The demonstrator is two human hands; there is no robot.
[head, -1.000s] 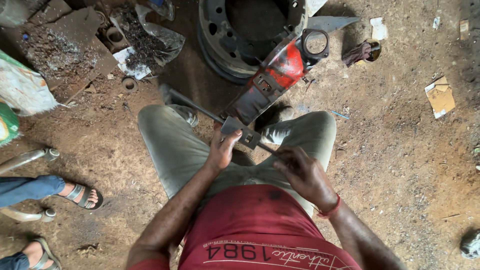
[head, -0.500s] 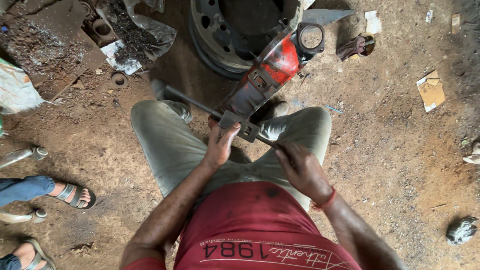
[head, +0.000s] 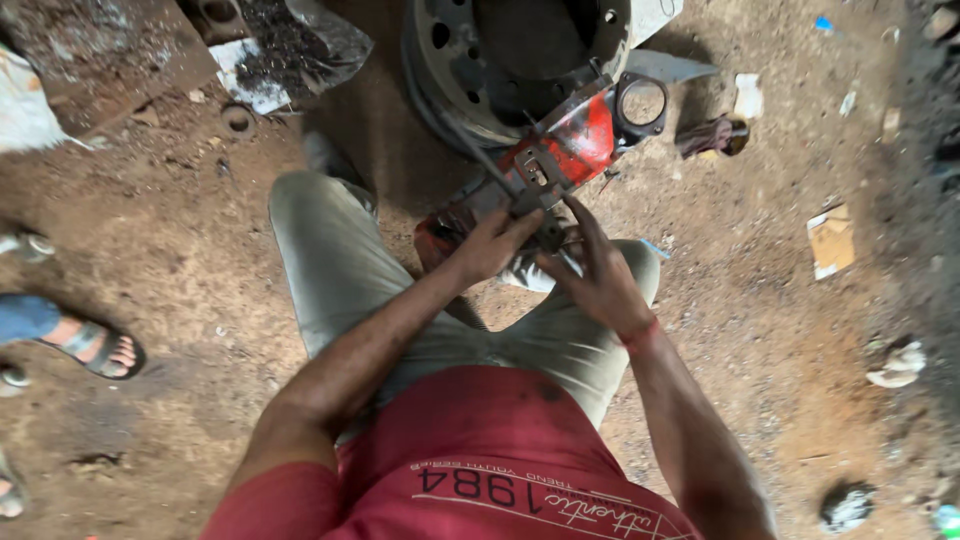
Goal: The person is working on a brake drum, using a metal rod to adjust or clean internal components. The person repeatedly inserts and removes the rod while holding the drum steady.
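Head view — only one view is given. A red metal part [head: 560, 160] with a dark ring-shaped end [head: 642, 103] lies on the dirt floor [head: 760, 330], propped against a large steel wheel rim [head: 470, 60], just beyond the knees of the seated person.

Change noted: compared with half a second ago, the camera is tipped forward and to the left, so the red part is seen nearer the top of the frame; the right hand [head: 598, 272] is now stretched further up, its fingers [head: 580, 215] reaching the grey bracket [head: 535, 175] bolted on the red part. The left hand [head: 492, 245] is closed around the lower end of the part, beside a thin dark rod [head: 480, 150] that runs up across the rim. Whether the right hand is fully clamped cannot be told — the fingers are extended and touching, with motion blur.

Judged from this: the work is now centred on the bracket, with the left hand steadying.

Around: a sandalled foot [head: 100, 345] of another person at the left edge, a scrap of cardboard [head: 832, 240] and a rag [head: 712, 135] well apart to the right.
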